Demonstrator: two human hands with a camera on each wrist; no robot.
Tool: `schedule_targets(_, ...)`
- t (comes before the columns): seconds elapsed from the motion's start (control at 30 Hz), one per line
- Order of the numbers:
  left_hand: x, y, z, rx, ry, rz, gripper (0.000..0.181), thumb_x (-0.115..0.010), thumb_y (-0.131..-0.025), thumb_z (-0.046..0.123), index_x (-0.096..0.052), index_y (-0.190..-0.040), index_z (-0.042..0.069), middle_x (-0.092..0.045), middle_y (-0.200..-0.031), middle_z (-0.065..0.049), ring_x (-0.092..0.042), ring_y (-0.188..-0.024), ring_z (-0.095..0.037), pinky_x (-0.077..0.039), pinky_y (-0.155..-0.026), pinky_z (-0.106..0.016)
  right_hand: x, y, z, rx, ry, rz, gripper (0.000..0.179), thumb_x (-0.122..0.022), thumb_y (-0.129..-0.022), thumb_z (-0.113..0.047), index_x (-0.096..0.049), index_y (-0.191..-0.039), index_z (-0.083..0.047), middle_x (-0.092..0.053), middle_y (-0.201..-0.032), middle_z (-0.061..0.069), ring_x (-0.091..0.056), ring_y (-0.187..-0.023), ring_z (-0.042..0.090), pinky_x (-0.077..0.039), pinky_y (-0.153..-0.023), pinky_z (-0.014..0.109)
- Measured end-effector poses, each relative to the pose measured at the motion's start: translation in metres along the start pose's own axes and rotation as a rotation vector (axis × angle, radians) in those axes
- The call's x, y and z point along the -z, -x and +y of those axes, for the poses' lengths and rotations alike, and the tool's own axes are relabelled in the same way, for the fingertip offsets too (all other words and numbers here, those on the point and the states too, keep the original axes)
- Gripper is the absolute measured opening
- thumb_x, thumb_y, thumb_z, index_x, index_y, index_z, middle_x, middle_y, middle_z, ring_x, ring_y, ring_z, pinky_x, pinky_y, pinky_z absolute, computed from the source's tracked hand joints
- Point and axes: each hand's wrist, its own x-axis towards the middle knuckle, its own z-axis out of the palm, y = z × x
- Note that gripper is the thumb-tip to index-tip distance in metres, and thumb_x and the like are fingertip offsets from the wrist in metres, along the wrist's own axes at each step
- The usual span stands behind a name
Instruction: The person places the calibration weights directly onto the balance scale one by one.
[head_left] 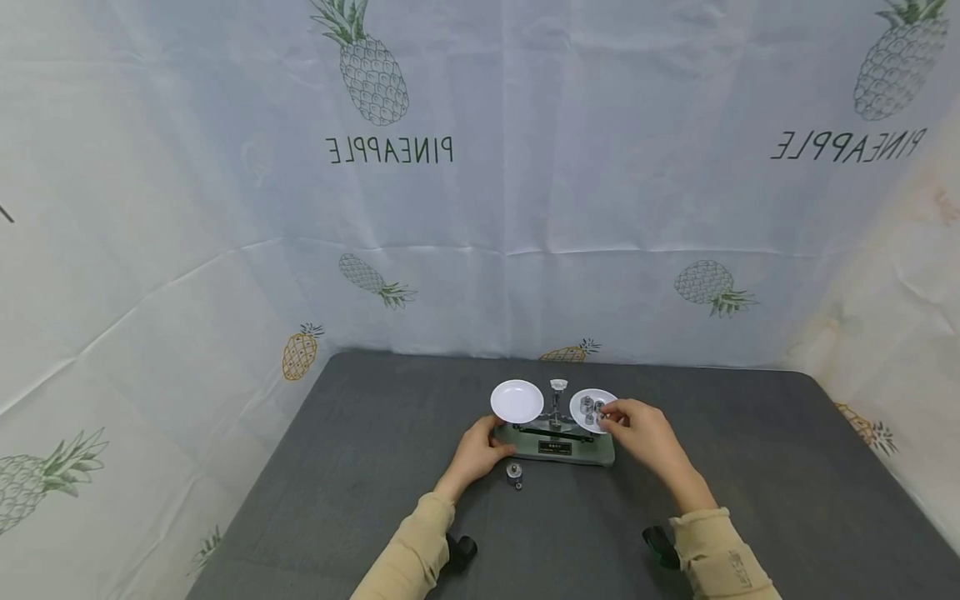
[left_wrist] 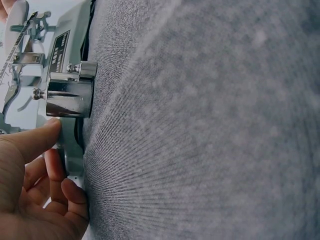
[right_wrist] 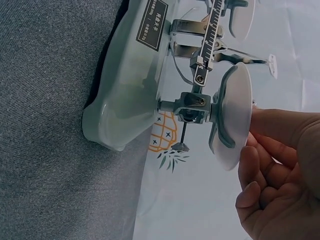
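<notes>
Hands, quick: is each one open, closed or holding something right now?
Left hand: closed, holding the balance scale.
Right hand: at the pan with weights; whether it pinches one cannot be told.

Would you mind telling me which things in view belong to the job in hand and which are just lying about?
Job in hand:
balance
weights on its right pan
front weights, probably
left hand
right hand

Merely surroundings:
cloth
table

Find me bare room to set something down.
Bare: the table right of the right grip and left of the left grip, to either edge; the left pan. Crowded: the right pan, holding weights; in front of the balance, more weights.
</notes>
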Motion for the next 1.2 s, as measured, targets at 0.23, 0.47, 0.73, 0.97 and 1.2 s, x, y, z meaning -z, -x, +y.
schedule_targets(0.23,-0.0004,0.0,-0.0003,-0.003,-0.001,-0.002,0.042,-0.074,-0.076,0.014,-0.058,-0.112,-0.001,-0.059,-0.091,-0.011,-0.053,-0.065,-0.005,-0.041,-0.057,-0.02,-0.0004,-0.0009,0.0004,-0.025,-0.012,-0.006,0.021,-0.066,-0.084,-0.015,-0.069,-0.101,-0.004,-0.069,-0.088,0.008,-0.06,-0.077,0.018,-0.045,-0.061,0.031)
schedule_targets(0.47,-0.0005,0.0006,-0.0007,-0.005,0.011,-0.002,0.042,-0.074,-0.076,0.013,-0.058,-0.113,-0.001,-0.059,-0.09,-0.012,-0.053,-0.065,-0.005,-0.041,-0.057,-0.02,-0.0011,-0.001,-0.0003,-0.041,-0.027,-0.005,0.022,-0.066,-0.084,-0.015,-0.068,-0.102,-0.003,-0.069,-0.09,0.009,-0.062,-0.079,0.021,-0.048,-0.064,0.034)
schedule_targets(0.73,-0.0013,0.0014,-0.0019,0.003,0.011,-0.006,0.042,-0.074,-0.076,0.013,-0.058,-0.112,-0.001,-0.059,-0.091,-0.012,-0.055,-0.065,-0.005,-0.042,-0.057,-0.019,-0.0021,0.0002,-0.0009,-0.04,-0.015,0.005,0.022,-0.066,-0.084,-0.014,-0.069,-0.103,-0.002,-0.069,-0.089,0.009,-0.062,-0.078,0.021,-0.046,-0.061,0.031)
schedule_targets(0.97,-0.0026,-0.0003,-0.0033,0.005,0.004,-0.005,0.044,-0.074,-0.076,0.014,-0.058,-0.114,0.0,-0.059,-0.092,-0.01,-0.055,-0.066,-0.005,-0.042,-0.058,-0.019,0.0021,0.0016,-0.0005,-0.009,-0.029,0.046,0.021,-0.067,-0.083,-0.015,-0.069,-0.101,-0.003,-0.068,-0.086,0.008,-0.057,-0.071,0.015,-0.043,-0.058,0.028)
schedule_targets(1.2,-0.0019,-0.0003,-0.0024,0.004,0.012,-0.004,0.044,-0.074,-0.076,0.013,-0.057,-0.114,-0.001,-0.059,-0.093,-0.011,-0.056,-0.066,-0.007,-0.042,-0.058,-0.02,0.0059,0.0047,0.0029,0.014,-0.055,0.094,0.026,-0.067,-0.084,-0.016,-0.067,-0.107,-0.005,-0.067,-0.091,0.008,-0.057,-0.073,0.015,-0.043,-0.058,0.026)
